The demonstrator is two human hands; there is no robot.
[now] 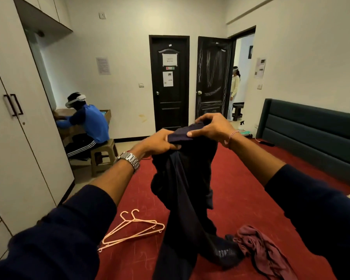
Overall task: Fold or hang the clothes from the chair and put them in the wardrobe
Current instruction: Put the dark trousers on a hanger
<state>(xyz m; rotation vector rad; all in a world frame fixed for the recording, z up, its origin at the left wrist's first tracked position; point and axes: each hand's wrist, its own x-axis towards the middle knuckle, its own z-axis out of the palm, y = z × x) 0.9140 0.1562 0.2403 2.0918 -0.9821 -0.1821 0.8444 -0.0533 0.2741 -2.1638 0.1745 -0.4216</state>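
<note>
A dark garment (182, 190) hangs lengthwise from its top edge, pinched side by side in the grip of the left hand (158, 141) and right hand (208, 126) above the red bed (251, 199), hangers (132, 229) lying nearer the left arm.

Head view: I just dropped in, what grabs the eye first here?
Both hands, left hand and right hand, grip a dark garment held up centre frame, its lower end trailing onto the red bed cover. Two pink hangers lie lower left; a maroon garment is crumpled lower right.
</note>
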